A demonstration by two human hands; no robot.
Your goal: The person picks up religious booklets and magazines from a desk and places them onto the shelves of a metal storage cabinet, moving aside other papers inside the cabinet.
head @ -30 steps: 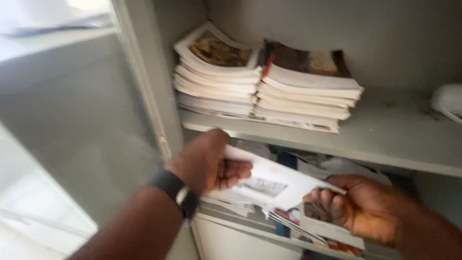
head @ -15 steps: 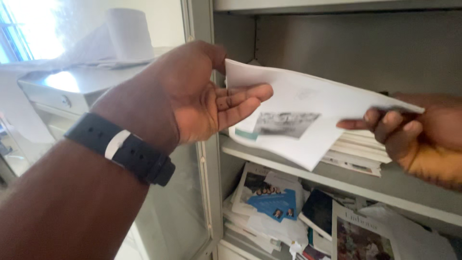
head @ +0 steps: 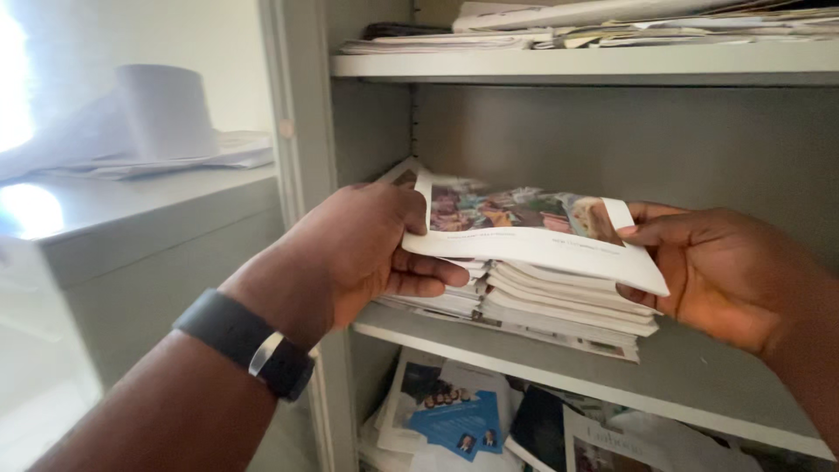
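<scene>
Here, nearest to us, our left hand [head: 350, 253], with a black wristband [head: 246, 343] on its wrist, and our right hand [head: 725, 275] carry between them a thin white booklet with a colourful photograph on its cover [head: 533, 229]. The left grip is clenched on the booklet's left edge, thumb on top and fingers curled beneath; the right grip pinches the right edge, thumb above and fingers under. The booklet lies nearly flat, directly over a stack of similar white booklets [head: 559, 306] on the middle grey metal shelf [head: 699, 385] of the cabinet, touching or just above the top of the pile; we cannot tell which. We judge that the booklet has reached the stack but is not yet let go, since both hands are on it. On the shelf below lie loose papers, among them a blue leaflet with small portraits [head: 454, 415], in no order. Farther up, the top shelf [head: 585, 63] bears flat piles of papers [head: 612, 26]. Off to the left, on the grey table [head: 131, 218], stands a white paper roll [head: 166, 109] with sheets around it.
</scene>
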